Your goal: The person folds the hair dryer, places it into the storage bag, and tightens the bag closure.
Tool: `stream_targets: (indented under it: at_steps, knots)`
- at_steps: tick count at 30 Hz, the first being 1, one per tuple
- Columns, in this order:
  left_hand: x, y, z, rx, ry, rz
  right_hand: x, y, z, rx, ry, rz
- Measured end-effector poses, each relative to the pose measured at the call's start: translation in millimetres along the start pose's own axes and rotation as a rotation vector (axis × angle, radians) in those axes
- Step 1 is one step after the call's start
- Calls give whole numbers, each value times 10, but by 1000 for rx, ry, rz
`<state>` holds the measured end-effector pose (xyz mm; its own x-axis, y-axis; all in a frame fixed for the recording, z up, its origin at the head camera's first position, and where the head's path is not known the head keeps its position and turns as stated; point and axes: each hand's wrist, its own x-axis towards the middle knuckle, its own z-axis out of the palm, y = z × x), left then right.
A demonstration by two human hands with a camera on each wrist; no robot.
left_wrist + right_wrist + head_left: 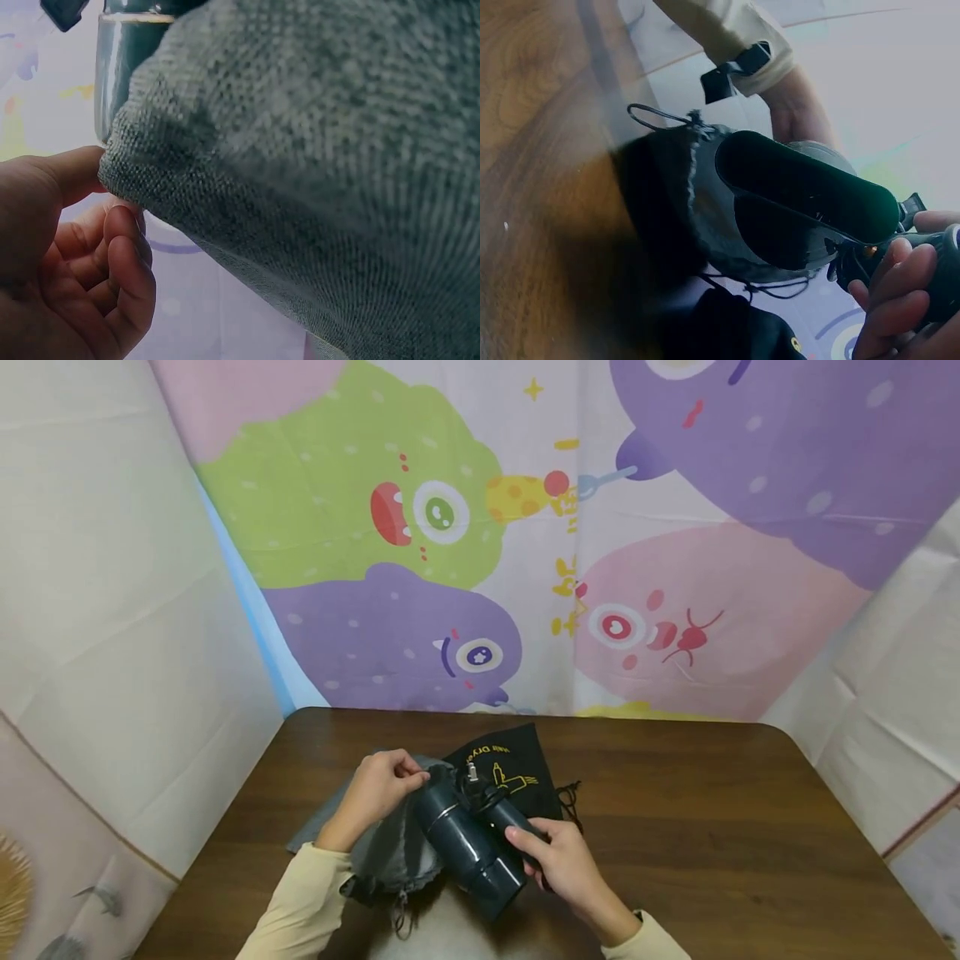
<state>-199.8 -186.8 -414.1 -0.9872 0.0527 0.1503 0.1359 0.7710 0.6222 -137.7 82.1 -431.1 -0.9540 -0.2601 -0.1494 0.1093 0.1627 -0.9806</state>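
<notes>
My right hand [562,864] grips the handle of a dark teal hair dryer [457,835], thumb on top. The dryer's barrel slants down to the right over a grey woven drawstring bag [405,852]. In the right wrist view, the drawstring bag [711,217] has its mouth round part of the dryer [810,191]. A bundled black cord [480,793] lies beside the handle, with a metal plug sticking up. My left hand [382,785] pinches the bag's cloth near the barrel's far end. The left wrist view has thumb and forefinger at the cloth's edge [124,172].
Behind the dryer, a black drawstring pouch [525,760] with yellow hair dryer print lies on the brown wooden table [712,827]. A cartoon-printed cloth [540,543] hangs behind the table's far edge. White sheets [112,568] hang at both sides.
</notes>
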Motion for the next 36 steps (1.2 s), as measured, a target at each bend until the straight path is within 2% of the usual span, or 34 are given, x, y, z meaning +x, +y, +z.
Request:
stream_targets:
  at_steps: [22, 28, 36]
  knots:
    - [-55, 168, 93, -65, -2, 36, -13, 107, 212, -110, -65, -95]
    - [-56, 185, 95, -157, -21, 26, 10, 137, 263, -102, -77, -78]
    - [-100, 159, 26, -253, -42, 18, 77, 193, 322, -94, -56, -53]
